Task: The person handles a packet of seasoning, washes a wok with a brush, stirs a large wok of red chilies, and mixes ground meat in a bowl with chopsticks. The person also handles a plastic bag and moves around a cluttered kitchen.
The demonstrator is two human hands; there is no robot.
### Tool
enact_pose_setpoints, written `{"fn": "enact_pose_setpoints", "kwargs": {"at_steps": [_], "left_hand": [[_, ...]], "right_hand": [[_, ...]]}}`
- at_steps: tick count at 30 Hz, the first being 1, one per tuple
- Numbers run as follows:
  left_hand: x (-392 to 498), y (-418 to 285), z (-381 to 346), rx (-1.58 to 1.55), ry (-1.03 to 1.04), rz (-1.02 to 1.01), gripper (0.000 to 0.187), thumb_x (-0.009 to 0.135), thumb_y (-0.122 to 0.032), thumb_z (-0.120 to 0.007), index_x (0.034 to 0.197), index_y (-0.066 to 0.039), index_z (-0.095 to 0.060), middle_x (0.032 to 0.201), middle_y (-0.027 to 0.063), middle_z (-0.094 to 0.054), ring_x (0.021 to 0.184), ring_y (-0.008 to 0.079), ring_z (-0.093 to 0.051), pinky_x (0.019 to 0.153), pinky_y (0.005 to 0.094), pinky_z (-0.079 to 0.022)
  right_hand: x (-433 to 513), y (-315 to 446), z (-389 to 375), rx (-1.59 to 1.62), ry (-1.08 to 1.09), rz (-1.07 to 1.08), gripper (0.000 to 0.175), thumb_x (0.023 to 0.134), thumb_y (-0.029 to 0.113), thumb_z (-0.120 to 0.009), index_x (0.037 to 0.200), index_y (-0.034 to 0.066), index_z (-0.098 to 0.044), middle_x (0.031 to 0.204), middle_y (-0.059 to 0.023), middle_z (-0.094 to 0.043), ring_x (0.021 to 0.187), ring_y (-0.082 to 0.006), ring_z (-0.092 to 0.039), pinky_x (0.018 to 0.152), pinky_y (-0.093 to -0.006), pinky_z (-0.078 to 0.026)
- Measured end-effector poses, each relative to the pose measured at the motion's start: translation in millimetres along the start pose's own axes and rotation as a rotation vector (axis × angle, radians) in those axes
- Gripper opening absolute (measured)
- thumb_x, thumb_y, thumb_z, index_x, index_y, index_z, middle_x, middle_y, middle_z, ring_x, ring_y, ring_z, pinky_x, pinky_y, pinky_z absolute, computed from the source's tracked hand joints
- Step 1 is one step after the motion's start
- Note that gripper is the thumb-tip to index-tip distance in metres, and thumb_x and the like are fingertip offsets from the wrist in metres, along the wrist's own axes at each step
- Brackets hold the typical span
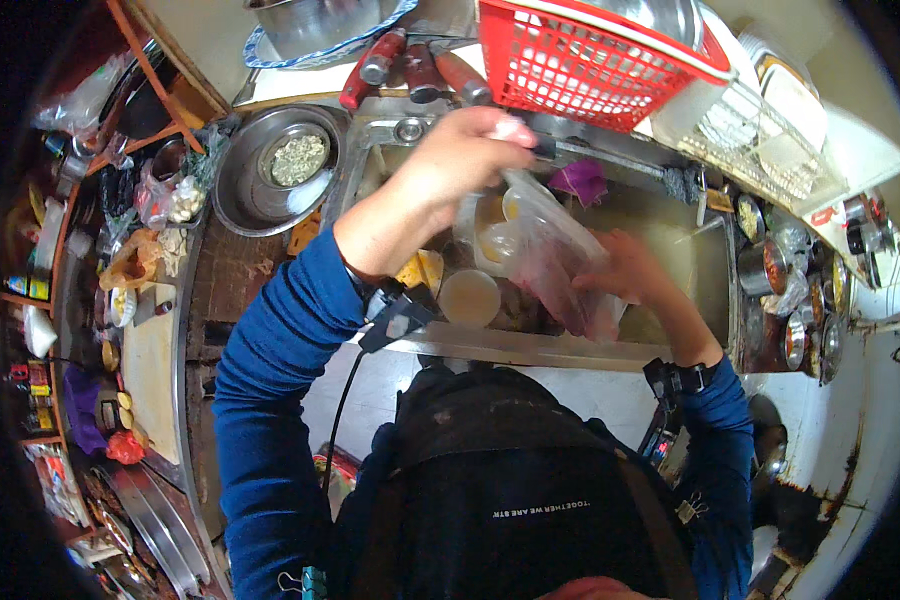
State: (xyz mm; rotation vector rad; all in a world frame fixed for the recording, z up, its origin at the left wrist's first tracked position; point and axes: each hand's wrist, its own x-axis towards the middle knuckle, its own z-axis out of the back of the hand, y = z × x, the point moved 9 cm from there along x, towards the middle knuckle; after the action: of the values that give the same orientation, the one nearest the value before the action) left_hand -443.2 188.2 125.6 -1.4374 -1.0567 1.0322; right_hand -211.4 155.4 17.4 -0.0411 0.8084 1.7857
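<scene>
Over the left basin of a double metal sink (435, 330), my left hand (487, 150) is raised near the faucet with its fingers closed on something pink and whitish, too blurred to name. A clear plastic bag (547, 240) with pinkish-red contents, perhaps meat, hangs below that hand and seems to be held by it. My right hand (622, 266) touches the bag's right side, fingers spread along it. Below the bag, the left basin holds a round container of cloudy liquid (470, 298) and a yellow sponge-like piece (422, 270). A purple cloth (579, 181) lies beyond the bag.
A steel bowl (232, 191) with a smaller bowl inside stands left of the sink. Red-capped bottles and a red plastic basket (570, 67) line the back ledge. Cloudy water fills the right basin (682, 262). Pots (761, 270) crowd the right; a cutting board (154, 375) lies left.
</scene>
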Motion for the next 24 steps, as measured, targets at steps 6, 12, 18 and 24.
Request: {"fn": "enact_pose_setpoints", "kwargs": {"at_steps": [6,12,18,24], "left_hand": [[-21.8,-79.9,-72.6,0.22,0.29,-0.402,0.012,0.08,-0.005,-0.069,0.09,-0.001,-0.068,0.079,0.0047,-0.063,0.072,0.0121,-0.06,0.066,0.027,-0.048],[-24.6,-129.7,-68.9,0.362,0.236,-0.452,0.01,0.079,-0.007,-0.067,0.087,0.0,-0.068,0.076,0.0045,-0.064,0.073,0.0111,-0.061,0.068,0.0258,-0.049],[-22.0,-166.2,-23.3,0.152,0.175,-0.282,0.015,0.075,-0.002,-0.067,0.089,0.003,-0.069,0.074,0.0044,-0.065,0.068,0.0177,-0.061,0.063,0.0308,-0.049],[-56.9,-194.3,27.4,-0.23,0.276,-0.168,0.012,0.088,-0.001,-0.065,0.1,0.002,-0.065,0.079,0.0044,-0.064,0.066,0.0095,-0.054,0.061,0.0216,-0.044]], "right_hand": [[46.0,50.6,-7.8,0.27,-0.081,0.313,0.094,0.068,0.031,-0.084,0.146,0.0093,-0.037,0.143,-0.0189,-0.045,0.133,-0.0319,-0.044,0.107,-0.0428,-0.04],[94.2,80.7,-18.8,0.55,0.206,0.359,0.081,0.074,0.032,-0.079,0.141,0.0081,-0.042,0.139,-0.0171,-0.049,0.128,-0.0309,-0.048,0.105,-0.0434,-0.041],[84.1,108.7,-83.8,1.162,0.602,0.436,0.068,0.08,0.034,-0.074,0.136,0.0069,-0.047,0.135,-0.0153,-0.053,0.123,-0.0298,-0.052,0.104,-0.044,-0.043],[70.4,149.6,-141.6,1.623,0.792,0.549,0.057,0.086,0.035,-0.069,0.131,0.0057,-0.053,0.131,-0.0136,-0.056,0.117,-0.0288,-0.055,0.102,-0.0445,-0.045]]}}
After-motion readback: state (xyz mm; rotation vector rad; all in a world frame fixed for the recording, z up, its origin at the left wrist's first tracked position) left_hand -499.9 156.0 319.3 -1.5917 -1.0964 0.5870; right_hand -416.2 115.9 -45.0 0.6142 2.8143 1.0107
